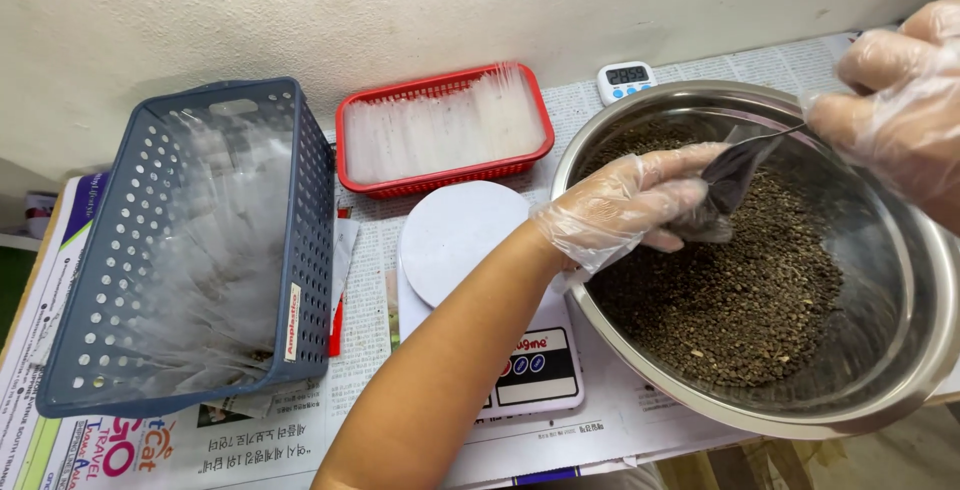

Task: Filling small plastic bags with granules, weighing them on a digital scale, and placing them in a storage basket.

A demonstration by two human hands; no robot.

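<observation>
My left hand [625, 205], in a thin clear glove, reaches over the rim of a large steel bowl [905, 350] and holds a small clear plastic bag [725, 185] open above the dark brown seeds [745, 295] that fill the bowl. My right hand [895, 100], also gloved, comes in from the upper right and grips the thin handle of a metal spoon [775, 136], whose end goes into the bag's mouth.
A white kitchen scale [455, 235] sits left of the bowl. Behind it is a red basket [440, 130] of clear bags, and a blue perforated basket [190, 250] holds more at the left. A small white timer [625, 80] lies by the wall. Newspaper covers the table.
</observation>
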